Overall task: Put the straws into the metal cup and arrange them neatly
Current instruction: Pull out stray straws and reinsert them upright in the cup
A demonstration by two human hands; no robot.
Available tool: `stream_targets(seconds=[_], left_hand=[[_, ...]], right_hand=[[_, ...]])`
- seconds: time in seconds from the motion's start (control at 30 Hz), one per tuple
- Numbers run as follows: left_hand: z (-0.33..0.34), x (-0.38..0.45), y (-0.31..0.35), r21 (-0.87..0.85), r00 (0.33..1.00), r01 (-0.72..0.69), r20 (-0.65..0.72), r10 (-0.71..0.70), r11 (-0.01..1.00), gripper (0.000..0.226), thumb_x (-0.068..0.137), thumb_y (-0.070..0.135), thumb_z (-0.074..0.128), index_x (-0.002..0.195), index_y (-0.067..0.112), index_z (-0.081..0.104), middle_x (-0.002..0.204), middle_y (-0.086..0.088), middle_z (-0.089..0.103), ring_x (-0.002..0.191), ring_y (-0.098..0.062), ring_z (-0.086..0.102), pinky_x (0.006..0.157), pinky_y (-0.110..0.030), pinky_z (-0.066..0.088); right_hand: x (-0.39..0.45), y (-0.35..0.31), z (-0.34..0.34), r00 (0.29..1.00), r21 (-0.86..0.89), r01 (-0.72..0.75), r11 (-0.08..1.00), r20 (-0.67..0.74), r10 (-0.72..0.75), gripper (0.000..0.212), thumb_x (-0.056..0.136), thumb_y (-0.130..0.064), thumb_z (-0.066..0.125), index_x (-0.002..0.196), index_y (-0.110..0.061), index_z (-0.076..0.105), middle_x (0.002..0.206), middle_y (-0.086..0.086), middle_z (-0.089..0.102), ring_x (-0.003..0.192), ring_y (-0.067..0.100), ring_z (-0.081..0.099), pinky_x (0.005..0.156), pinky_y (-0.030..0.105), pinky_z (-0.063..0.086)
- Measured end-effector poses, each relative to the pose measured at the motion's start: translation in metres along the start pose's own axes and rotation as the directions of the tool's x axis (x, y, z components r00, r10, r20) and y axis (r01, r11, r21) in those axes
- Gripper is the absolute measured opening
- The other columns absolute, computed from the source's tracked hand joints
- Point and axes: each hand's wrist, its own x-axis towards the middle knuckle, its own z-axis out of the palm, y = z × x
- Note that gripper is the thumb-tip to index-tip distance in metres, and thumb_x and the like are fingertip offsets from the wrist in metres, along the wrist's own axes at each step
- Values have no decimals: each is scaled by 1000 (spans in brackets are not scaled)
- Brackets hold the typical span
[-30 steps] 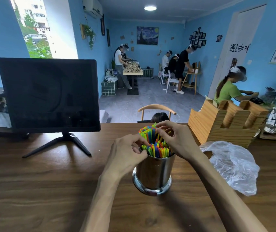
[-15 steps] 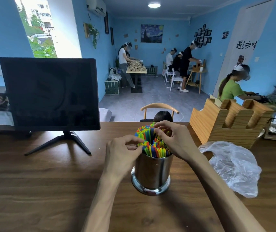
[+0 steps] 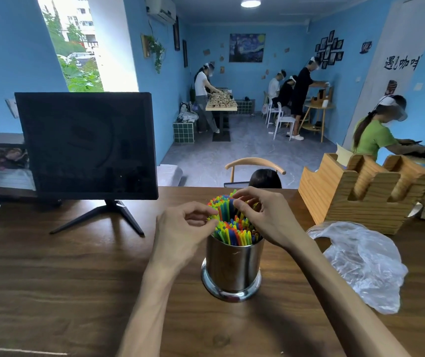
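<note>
A person's two bare arms reach forward over a dark wooden table [image 3: 51, 279], seen from a camera on their head. Near the middle of the table stands a shiny metal cup [image 3: 232, 269], upright on a flared base. It is packed with thin straws [image 3: 229, 228] in green, yellow, blue, orange and red. The straws stand on end, their long axes roughly vertical, open tips pointing up; the bundle leans and fans slightly away from the viewer, toward the far side of the cup, and the farthest straws rise highest.

The left hand [image 3: 183, 230] is at the cup's left rim. Its fingers are curled, thumb and fingertips pinched together on the straws at the left edge of the bundle. The right hand [image 3: 268, 222] comes over the bundle from the right, fingers bent, thumb and forefinger pinching the tips of the tall straws at the back.

A crumpled clear plastic bag [image 3: 360, 264] lies on the table just right of the cup, near the right forearm. Behind it sits a wooden organizer [image 3: 360, 197] with cut-out slots. To the left, well apart from the cup, a dark monitor [image 3: 87, 145] stands on a splayed stand. Beyond the table is a blue-walled room with several people at other tables.
</note>
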Motion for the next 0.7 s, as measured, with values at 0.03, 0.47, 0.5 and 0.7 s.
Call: stream_targets(seconds=[0.03, 0.47, 0.5, 0.7], left_hand=[[-3, 2, 5, -18, 1000, -9, -3, 9, 1000, 24, 76, 13, 88, 84, 34, 79, 79, 16, 76, 75, -2, 71, 74, -20, 59], [-30, 58, 89, -177, 967, -237, -139, 215, 955, 25, 83, 7, 81, 92, 30, 79, 84, 5, 78, 80, -19, 75, 77, -30, 59], [-29, 60, 93, -187, 962, -253, -147, 228, 949, 25, 84, 6, 81, 94, 29, 79, 85, 4, 79, 80, -17, 75, 77, -29, 59], [-26, 70, 100, -331, 941, -289, -271, 202, 898, 22, 85, 5, 79, 97, 23, 79, 85, 3, 79, 80, -13, 73, 73, -25, 59]], right_hand=[[1, 0, -1, 1000, 4, 0, 1000, 8, 0, 19, 97, -41, 63, 111, -31, 71, 97, -17, 72, 89, -3, 66, 77, 15, 53], [-2, -15, -11, 989, 457, -14, 890, 137, -54, 23, 100, -33, 63, 123, -32, 66, 115, -16, 73, 116, 4, 64, 102, 32, 49], [-2, -16, -10, 988, 477, -17, 878, 141, -58, 24, 99, -31, 64, 123, -31, 66, 115, -14, 73, 115, 6, 65, 103, 34, 50], [3, -14, -20, 996, 576, 5, 817, 66, -52, 21, 102, -23, 57, 110, -10, 72, 74, 7, 69, 71, 19, 65, 68, 29, 51]])
